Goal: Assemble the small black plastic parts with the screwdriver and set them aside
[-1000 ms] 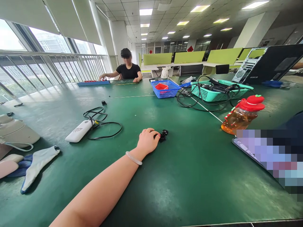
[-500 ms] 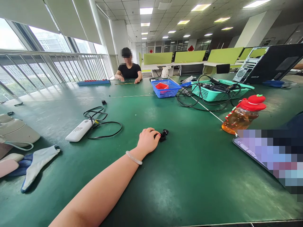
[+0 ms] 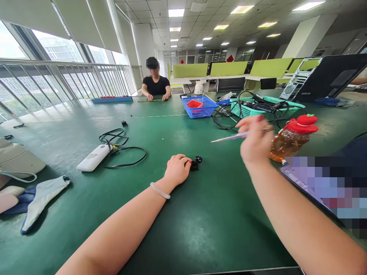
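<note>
My left hand (image 3: 178,169) rests on the green table (image 3: 183,229) with its fingers closed at the edge of a small black object (image 3: 196,163). The object looks like a coiled or ringed piece; its exact shape is too small to tell. In my right hand (image 3: 256,140), raised above the table to the right, is a thin, pale pointed tool (image 3: 229,137), perhaps a pen or tweezers. Its tip points left, and the hand is blurred by motion. A bottle (image 3: 291,141) with a red lid stands just right of that hand.
A white power bank (image 3: 94,157) with a black cable (image 3: 140,149) lies left; a glove (image 3: 46,198) is nearer. Behind stand a blue basket (image 3: 200,111) and a green basket (image 3: 252,112) with cables. A phone or tablet (image 3: 304,187) lies right. A person (image 3: 156,84) sits across.
My right hand has come into view from the right, holding the thin tool. My left hand stays by the black object. The view has shifted slightly.
</note>
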`<action>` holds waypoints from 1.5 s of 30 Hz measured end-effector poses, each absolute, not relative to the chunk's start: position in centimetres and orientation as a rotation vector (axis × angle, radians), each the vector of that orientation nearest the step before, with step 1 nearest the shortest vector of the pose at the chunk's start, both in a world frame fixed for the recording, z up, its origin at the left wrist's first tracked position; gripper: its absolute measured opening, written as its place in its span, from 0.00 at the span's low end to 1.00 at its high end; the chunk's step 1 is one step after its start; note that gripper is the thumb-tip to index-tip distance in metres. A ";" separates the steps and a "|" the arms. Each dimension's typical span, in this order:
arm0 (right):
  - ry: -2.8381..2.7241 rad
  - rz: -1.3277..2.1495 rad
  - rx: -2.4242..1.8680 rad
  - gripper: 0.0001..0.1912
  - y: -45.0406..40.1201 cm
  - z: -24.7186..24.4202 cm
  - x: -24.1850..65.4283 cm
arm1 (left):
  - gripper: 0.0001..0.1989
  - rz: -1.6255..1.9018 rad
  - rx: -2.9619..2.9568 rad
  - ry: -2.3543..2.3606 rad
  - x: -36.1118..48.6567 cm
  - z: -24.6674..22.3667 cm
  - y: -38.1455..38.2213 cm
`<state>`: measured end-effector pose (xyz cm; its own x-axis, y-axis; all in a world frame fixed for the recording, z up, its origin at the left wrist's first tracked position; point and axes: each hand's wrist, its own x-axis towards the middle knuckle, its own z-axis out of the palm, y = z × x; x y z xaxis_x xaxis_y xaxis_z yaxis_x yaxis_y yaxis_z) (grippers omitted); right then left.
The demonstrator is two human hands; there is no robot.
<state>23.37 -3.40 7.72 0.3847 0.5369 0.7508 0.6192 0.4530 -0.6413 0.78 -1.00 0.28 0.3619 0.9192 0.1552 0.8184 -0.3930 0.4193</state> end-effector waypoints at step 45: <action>-1.140 0.714 -1.127 0.27 -2.7 0.4 21.6 | 0.20 0.356 2.275 1.805 -20.4 3.3 -8.3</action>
<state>21.57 -2.71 0.44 0.3051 0.8934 0.3298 0.0938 0.3164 -0.9440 -20.42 -8.26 3.27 0.2182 0.9744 0.0547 0.9223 -0.2242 0.3150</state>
